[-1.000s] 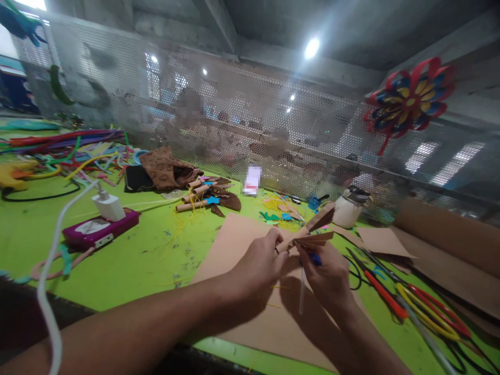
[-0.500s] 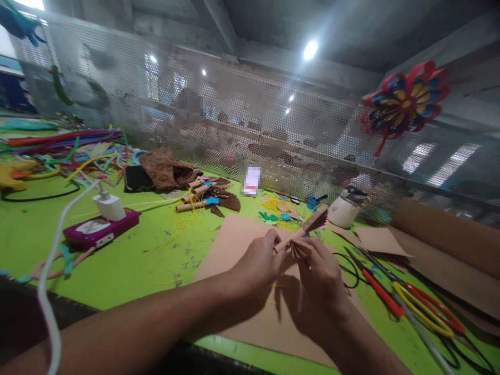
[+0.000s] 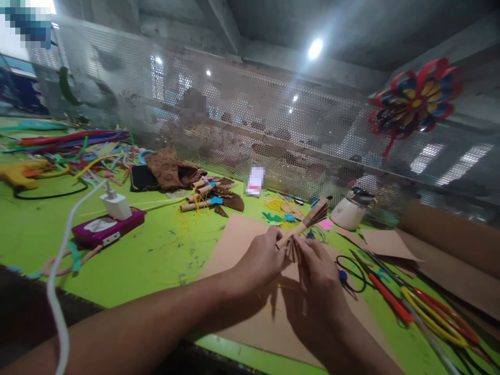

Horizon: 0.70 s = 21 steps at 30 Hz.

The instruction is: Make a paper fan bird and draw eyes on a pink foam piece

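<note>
The left hand (image 3: 265, 258) pinches the near end of a paper tube (image 3: 291, 236) between thumb and fingers. The right hand (image 3: 322, 265) pinches a small fan (image 3: 292, 251) of pleated brown paper, its fingertips meeting at the gathered end, right against the tube's side. Whether that fan is fastened there or only held in place, I cannot tell.

The tube is held above a brown sheet (image 3: 230, 245), tilted up and away from the person. At its far end a tail fan (image 3: 317, 212) spreads out, seemingly attached already, so that part looks done. The small fan appears to be the part in hand.

Beyond the hands, to the left, lies a pile of similar tubes (image 3: 195, 205) with brown fans; these look further along, since a blue star (image 3: 216, 200) and yellow strings (image 3: 187, 221) show among them. No star or string can be made out on the held tube, so by comparison its trimming seems left to do, though the fingers hide part of it.

Coloured scraps (image 3: 271, 217) lie behind the tube, and scissors (image 3: 390, 298) lie on the green table (image 3: 156, 260) to the right.
</note>
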Each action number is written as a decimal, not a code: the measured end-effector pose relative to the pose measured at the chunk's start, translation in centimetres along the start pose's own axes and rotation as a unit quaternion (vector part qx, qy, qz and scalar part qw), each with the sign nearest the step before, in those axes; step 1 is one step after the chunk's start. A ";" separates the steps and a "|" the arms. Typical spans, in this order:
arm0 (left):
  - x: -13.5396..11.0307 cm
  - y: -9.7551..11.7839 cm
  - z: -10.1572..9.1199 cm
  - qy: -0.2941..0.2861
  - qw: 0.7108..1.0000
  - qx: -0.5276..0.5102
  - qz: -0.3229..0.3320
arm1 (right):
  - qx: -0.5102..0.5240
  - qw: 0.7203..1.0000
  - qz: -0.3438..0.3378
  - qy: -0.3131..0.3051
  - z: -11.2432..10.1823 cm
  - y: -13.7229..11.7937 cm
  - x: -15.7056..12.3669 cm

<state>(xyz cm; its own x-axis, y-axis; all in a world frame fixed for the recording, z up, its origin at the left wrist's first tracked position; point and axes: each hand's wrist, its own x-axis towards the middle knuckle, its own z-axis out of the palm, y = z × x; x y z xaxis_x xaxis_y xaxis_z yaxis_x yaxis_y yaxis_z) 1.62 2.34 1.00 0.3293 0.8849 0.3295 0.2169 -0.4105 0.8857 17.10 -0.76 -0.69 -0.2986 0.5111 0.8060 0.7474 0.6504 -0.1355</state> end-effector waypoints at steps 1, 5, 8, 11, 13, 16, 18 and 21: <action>0.0 0.1 0.0 0.003 1.000 0.004 0.003 | -0.002 1.000 0.009 -0.003 0.0 -0.3 0.0; -0.3 0.3 0.0 -0.002 1.000 0.025 0.000 | -0.016 0.999 0.045 -0.022 0.0 -2.2 0.1; -0.5 0.5 0.1 -0.001 1.000 0.014 -0.004 | -0.037 0.996 0.076 -0.038 -0.1 -3.4 0.1; -0.6 0.5 0.2 0.012 1.000 0.004 -0.003 | -0.049 0.992 0.096 -0.057 -0.3 -4.0 0.1; -0.5 0.4 0.2 0.013 1.000 -0.005 -0.005 | -0.048 0.992 0.100 -0.065 -0.4 -4.1 0.1; -0.5 0.3 0.2 0.010 1.000 -0.008 -0.006 | -0.040 0.992 0.098 -0.072 -0.6 -3.9 0.1; -0.4 0.3 0.1 0.007 1.000 -0.008 -0.005 | -0.039 0.992 0.099 -0.074 -0.7 -3.7 0.2; -0.4 0.3 0.1 -0.002 1.000 -0.011 -0.007 | -0.039 0.991 0.099 -0.083 -0.9 -3.5 0.4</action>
<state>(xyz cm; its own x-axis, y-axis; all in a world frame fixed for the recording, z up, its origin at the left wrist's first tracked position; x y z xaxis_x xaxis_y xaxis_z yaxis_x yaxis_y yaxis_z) 1.61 1.80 1.11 0.3298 0.8895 0.3164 0.2010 -0.3936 0.8970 14.87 -3.30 0.62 -0.2306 0.7132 0.6619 0.8425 0.4867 -0.2309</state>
